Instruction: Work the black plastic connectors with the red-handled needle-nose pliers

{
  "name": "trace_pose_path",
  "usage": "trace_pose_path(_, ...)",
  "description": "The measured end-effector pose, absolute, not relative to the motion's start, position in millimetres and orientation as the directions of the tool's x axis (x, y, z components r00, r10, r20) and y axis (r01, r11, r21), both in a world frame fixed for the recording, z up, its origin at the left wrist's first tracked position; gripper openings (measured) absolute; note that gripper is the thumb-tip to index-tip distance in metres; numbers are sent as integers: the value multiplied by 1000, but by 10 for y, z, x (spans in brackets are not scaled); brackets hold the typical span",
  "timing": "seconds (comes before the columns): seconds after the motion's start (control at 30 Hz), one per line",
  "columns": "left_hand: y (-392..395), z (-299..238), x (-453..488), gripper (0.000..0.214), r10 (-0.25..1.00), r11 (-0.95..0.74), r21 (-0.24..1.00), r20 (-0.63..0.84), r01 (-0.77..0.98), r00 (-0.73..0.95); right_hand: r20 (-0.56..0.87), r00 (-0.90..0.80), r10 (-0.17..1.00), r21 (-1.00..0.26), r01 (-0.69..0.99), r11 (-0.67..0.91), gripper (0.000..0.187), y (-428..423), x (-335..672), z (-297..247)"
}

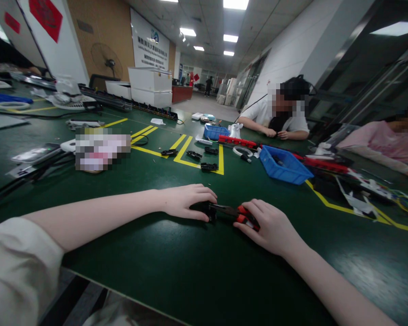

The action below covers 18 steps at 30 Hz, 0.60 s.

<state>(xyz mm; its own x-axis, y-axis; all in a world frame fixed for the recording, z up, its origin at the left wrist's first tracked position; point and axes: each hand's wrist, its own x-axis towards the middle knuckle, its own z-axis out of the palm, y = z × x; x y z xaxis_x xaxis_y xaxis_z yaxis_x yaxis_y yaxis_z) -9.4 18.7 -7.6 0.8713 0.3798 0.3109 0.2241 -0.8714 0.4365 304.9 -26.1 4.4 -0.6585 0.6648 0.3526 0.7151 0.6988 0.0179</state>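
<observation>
My left hand (190,202) is closed around a small black part (211,213), and its fingers cover much of it. In my right hand (267,226) is a pair of pliers (228,209) with red-and-black handles. Their dark jaws point left and meet the black part at my left fingertips; whether they grip it cannot be made out. Both hands rest low over the green table (204,276). Beyond them lie several similar black parts, one (209,166) nearest to my hands and another (194,155) behind it, around a yellow tape outline.
A blue bin (284,165) with dark pieces stands to the right, a smaller blue bin (216,131) farther back. Left are a phone-like device (36,153) and cables. A person (275,117) sits across the table; another in pink sits at right. Red strips (238,141) lie between.
</observation>
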Motion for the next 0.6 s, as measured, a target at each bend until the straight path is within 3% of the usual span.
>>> trace_pose_path(0.3,188,-74,-89,42,385,-867,448,318,220,867,365,-671,646,57,709,703,44,-230,3044,38)
trace_pose_path(0.6,187,-64,-87,41,376,-869,446,318,213,870,418,-668,615,16,683,731,38,-212,3129,87)
